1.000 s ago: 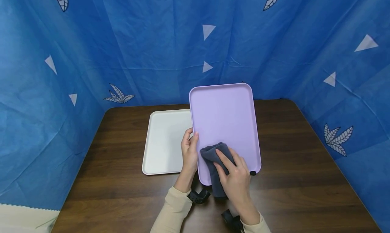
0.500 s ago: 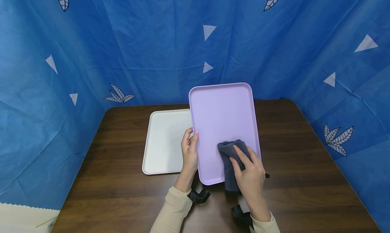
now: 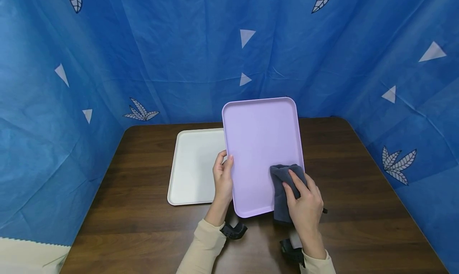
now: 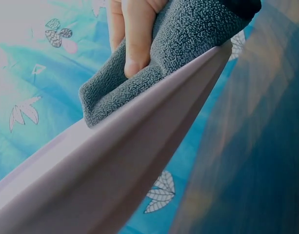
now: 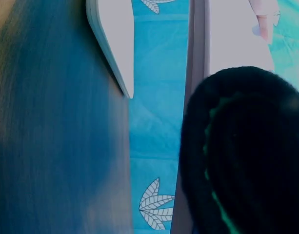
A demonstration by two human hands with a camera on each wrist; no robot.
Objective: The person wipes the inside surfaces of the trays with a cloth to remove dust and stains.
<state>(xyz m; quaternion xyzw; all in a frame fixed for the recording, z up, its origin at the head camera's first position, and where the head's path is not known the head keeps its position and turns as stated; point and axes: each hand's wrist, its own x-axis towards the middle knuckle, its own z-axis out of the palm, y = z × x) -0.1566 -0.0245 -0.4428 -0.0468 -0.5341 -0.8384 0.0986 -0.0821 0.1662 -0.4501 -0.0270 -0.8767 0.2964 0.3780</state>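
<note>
A lavender tray (image 3: 261, 142) is held up off the table, tilted so its inside faces me. My left hand (image 3: 223, 176) grips its left edge, thumb on the rim. Folded dark grey cloth (image 3: 283, 186) lies against the tray's lower right part, pinched in my right hand (image 3: 306, 202), with its tail hanging over the bottom edge. The left wrist view shows the same cloth (image 4: 178, 44) pressed on the tray's (image 4: 115, 161) inner face, with fingers (image 4: 138, 44) on it. In the right wrist view the dark cloth (image 5: 242, 161) hides the right hand.
A white tray (image 3: 193, 170) lies flat on the brown wooden table (image 3: 136, 226), partly behind the lavender tray and left hand. Blue patterned curtain (image 3: 172, 47) surrounds the table at the back and both sides. Black camera mounts (image 3: 233, 231) sit at the wrists.
My right hand has slid the cloth rightward across the lower part of the lavender tray to its right edge. The left hand and both trays stay almost where they were.
</note>
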